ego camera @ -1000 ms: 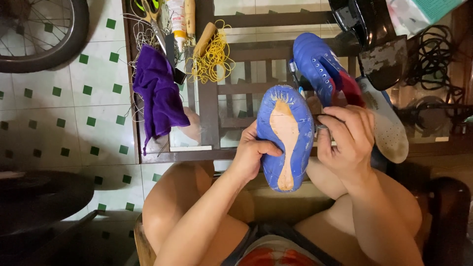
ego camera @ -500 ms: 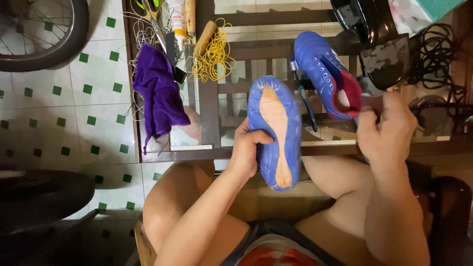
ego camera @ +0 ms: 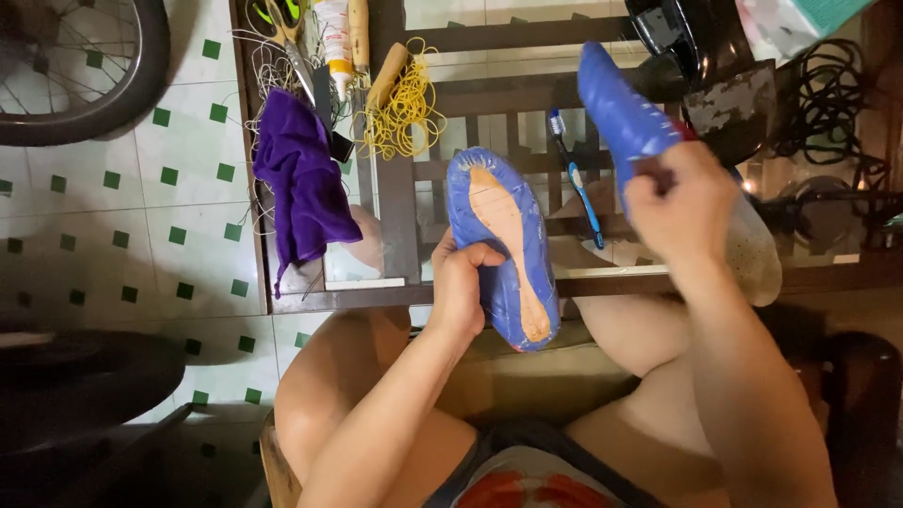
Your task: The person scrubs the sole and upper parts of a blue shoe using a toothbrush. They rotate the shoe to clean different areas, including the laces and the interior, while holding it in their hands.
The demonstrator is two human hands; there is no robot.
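**Right hand shifts from the upturned shoe to the second shoe**

L hand (ego camera: pixel 463 287) grips the blue shoe (ego camera: pixel 503 246) by its near edge, sole side up, w/ the tan strip down the middle facing the camera; fingers curl round the rim. A sec ago the R hand was working at that same shoe's far edge. Now the R hand (ego camera: pixel 685 209) is up and to the right, closed on the second blue shoe (ego camera: pixel 616 105), which points away from the body; a pale insole (ego camera: pixel 760 263) sticks out just below that hand. So the work on the upturned shoe is paused and the pair's other half is in hand.

Between the hands, a bit further out, a blue toothbrush (ego camera: pixel 574 179) lies on the wooden slatted table (ego camera: pixel 395 202). Left of the L hand: purple cloth (ego camera: pixel 303 183) draped over the table edge, yellow string bundle (ego camera: pixel 404 108) beyond it, scissors (ego camera: pixel 282 23) and a glue tube (ego camera: pixel 331 28) at the far end. Floor is white tile w/ green squares (ego camera: pixel 188 169); a bicycle wheel (ego camera: pixel 80 71) far left, black cables (ego camera: pixel 828 94) far right.
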